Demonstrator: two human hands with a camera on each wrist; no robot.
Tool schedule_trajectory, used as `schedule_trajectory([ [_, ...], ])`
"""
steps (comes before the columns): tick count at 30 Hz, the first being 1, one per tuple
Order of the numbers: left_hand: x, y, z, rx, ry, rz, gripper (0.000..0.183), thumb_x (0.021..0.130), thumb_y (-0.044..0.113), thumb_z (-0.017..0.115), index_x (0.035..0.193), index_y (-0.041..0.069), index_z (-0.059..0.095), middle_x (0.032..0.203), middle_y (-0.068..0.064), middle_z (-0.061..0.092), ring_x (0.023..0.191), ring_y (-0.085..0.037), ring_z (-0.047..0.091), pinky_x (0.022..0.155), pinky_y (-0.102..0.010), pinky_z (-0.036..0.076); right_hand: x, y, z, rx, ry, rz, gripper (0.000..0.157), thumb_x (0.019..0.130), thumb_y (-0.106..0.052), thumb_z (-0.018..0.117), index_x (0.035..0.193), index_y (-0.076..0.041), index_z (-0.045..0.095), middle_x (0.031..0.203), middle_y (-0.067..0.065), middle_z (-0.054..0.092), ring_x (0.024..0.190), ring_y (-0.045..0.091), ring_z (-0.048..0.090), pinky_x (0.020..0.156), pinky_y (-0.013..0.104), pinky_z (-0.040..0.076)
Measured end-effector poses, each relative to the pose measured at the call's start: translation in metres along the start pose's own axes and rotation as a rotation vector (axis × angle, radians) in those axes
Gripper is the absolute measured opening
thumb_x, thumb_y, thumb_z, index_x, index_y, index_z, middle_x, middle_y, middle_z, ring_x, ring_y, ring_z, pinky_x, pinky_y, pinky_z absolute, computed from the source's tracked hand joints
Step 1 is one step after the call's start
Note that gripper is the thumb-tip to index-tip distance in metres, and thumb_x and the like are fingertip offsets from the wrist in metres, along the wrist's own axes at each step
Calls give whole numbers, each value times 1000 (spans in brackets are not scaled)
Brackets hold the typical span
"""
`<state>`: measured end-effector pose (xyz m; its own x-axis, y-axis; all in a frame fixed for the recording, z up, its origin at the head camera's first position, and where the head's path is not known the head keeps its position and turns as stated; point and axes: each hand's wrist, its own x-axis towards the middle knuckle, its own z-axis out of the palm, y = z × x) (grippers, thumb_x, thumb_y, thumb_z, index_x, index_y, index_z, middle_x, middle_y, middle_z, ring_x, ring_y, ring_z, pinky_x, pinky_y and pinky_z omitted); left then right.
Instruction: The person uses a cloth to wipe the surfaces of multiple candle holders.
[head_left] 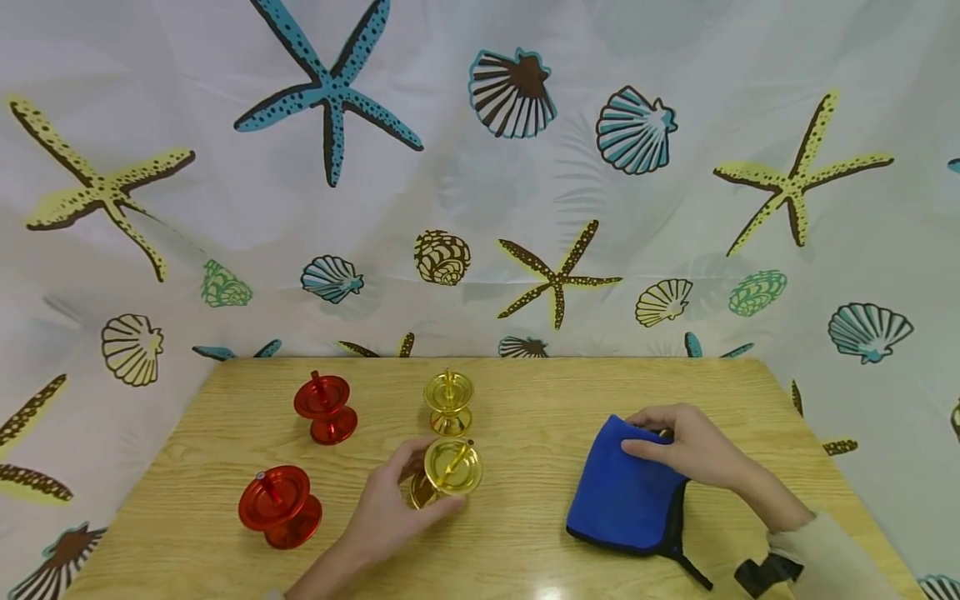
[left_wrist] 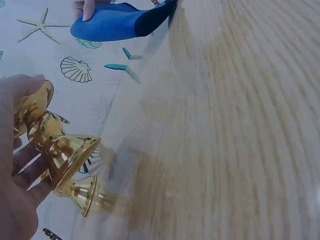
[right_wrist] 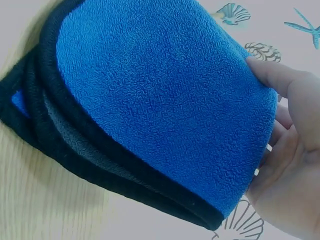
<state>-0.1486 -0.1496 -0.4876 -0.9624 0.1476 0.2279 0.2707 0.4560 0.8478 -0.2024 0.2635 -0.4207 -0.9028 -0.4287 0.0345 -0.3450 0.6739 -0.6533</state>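
My left hand (head_left: 393, 500) grips a shiny gold candle holder (head_left: 453, 468), its dish tilted and a thin peg standing up from the centre. In the left wrist view the stem and flared foot of this gold candle holder (left_wrist: 55, 137) show, with fingers curled behind it. My right hand (head_left: 693, 446) pinches the top fold of a blue cloth (head_left: 626, 492) with black edging. Up close in the right wrist view, the cloth (right_wrist: 165, 95) is fuzzy and folded over, the thumb (right_wrist: 277, 77) pressing its near face while the other fingers are partly hidden behind.
A second gold candle holder (head_left: 448, 400) stands just behind the held one. On the left of the wooden table (head_left: 540, 400) stand two red candle holders, one farther back (head_left: 326, 407) and one nearer (head_left: 281, 507). A curtain (head_left: 480, 192) printed with starfish and shells hangs behind.
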Motion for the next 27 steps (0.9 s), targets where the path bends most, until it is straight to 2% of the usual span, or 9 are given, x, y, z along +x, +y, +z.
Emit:
schedule_trajectory([
  [5,1,6,3,5,13,45,71,78,32,95,139,21,62,119,11,76,110,-3,69,102,-34,55,-3,-10,1,18,33,2,32,98,-33,76,121,-11,78,121,10,78,109,26,73,82,26,58],
  [8,1,11,6,-8,21,72,71,77,30,96,140,19,63,118,9,77,108,-5,70,99,-33,55,-5,-17,4,35,58,-5,29,98,-31,76,119,-11,79,118,8,79,104,19,73,79,26,58],
  [11,2,16,8,-34,23,92,72,77,26,96,140,16,63,117,5,77,107,-11,72,98,-30,55,-6,-23,6,61,93,4,28,98,-31,76,118,-12,79,114,5,80,100,11,72,76,25,57],
  [16,4,26,11,-73,6,103,73,77,22,96,141,14,62,118,3,76,107,-15,72,95,-26,57,-7,-35,12,84,185,1,25,96,-27,79,115,-11,81,106,3,82,88,1,68,70,24,56],
  [21,5,36,15,-67,-10,155,75,76,21,96,142,14,62,122,-2,77,109,-18,72,96,-27,57,-8,-46,19,94,256,-27,20,94,-23,81,110,-11,82,99,3,82,78,0,65,67,24,56],
  [27,5,48,21,-65,-21,204,76,76,22,96,144,12,61,124,-2,76,112,-17,72,95,-28,59,-8,-57,26,121,276,-35,20,92,-21,82,110,-11,82,97,4,82,73,1,63,63,24,54],
])
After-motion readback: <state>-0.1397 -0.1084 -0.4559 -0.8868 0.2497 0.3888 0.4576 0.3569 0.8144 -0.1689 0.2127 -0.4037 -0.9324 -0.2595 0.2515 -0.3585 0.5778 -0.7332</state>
